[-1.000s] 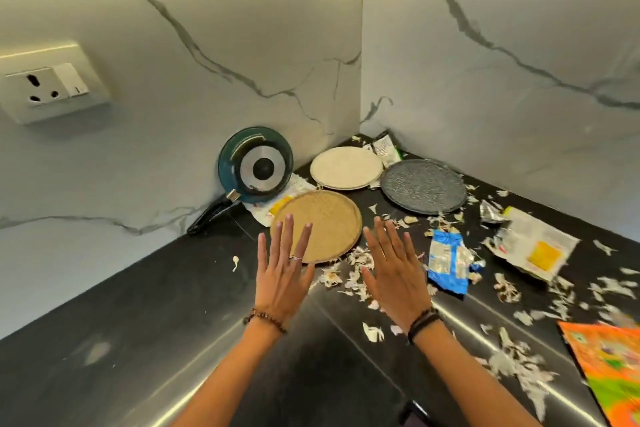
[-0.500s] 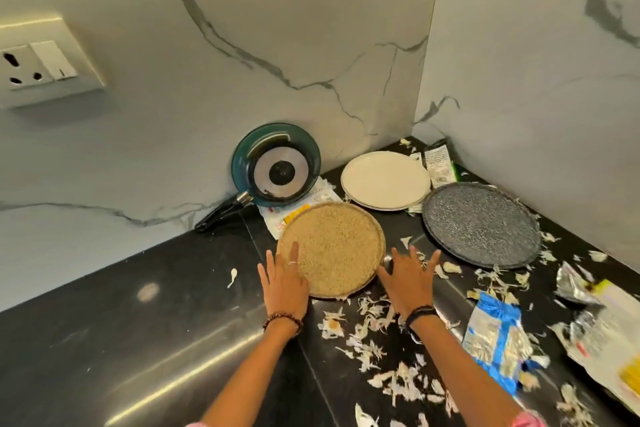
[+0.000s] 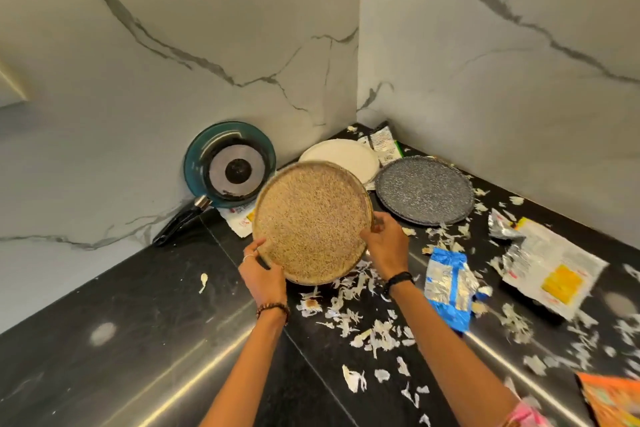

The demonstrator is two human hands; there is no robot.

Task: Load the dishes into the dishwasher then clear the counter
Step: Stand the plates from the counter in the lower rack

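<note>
A speckled tan plate [image 3: 311,218] is lifted off the black counter [image 3: 138,305] and tilted toward me. My left hand [image 3: 261,274] grips its lower left rim and my right hand [image 3: 382,243] grips its right rim. Behind it a white plate [image 3: 349,156] lies flat in the corner, partly hidden by the tan one. A grey speckled plate [image 3: 424,189] lies to the right. A teal frying pan [image 3: 228,165] leans bottom-out against the marble wall, handle pointing down left.
Torn white scraps [image 3: 367,329] litter the counter in front of me. A blue foil wrapper [image 3: 450,288], a white and yellow packet [image 3: 554,270], an orange packet [image 3: 613,402] and a small packet [image 3: 381,142] in the corner lie around. Marble walls close the corner.
Both hands moved from beside the tan plate to its rim and took hold. The plate rose from the counter and tilted up toward me.
</note>
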